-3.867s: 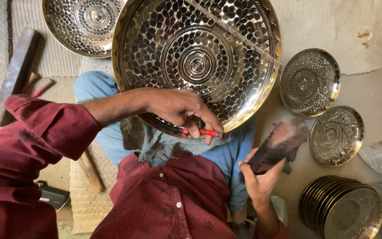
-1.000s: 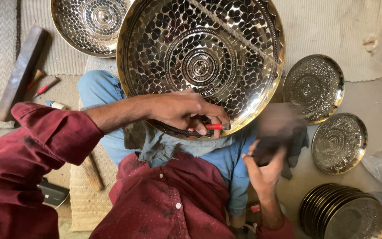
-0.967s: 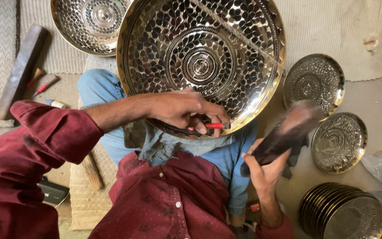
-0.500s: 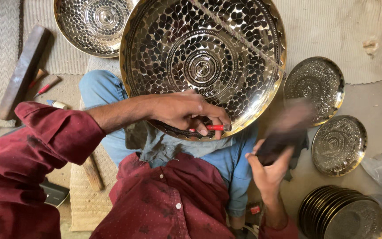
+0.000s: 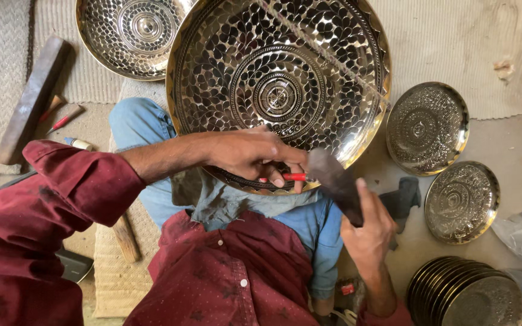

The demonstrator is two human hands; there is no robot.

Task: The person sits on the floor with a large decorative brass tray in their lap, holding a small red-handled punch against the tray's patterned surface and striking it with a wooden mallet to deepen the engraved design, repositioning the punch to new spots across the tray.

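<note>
A large engraved brass bowl [image 5: 279,84] rests tilted on my lap. My left hand [image 5: 249,154] lies on its near rim and pinches a thin red-handled chisel [image 5: 291,177] against the metal. Gripped in my right hand [image 5: 367,232] is a dark mallet [image 5: 333,181] whose head meets the chisel's end at the rim. My sleeves and shirt are dark red.
A second engraved bowl [image 5: 131,33] lies at the top left. Two small engraved plates [image 5: 427,127] [image 5: 461,202] lie on the right, with a stack of plates [image 5: 466,299] at the bottom right. A long wooden block [image 5: 31,99] and small tools [image 5: 61,118] lie on the left on woven matting.
The mallet has swung down from its raised, blurred position on the right onto the chisel end. My left hand and the bowl have stayed in place.
</note>
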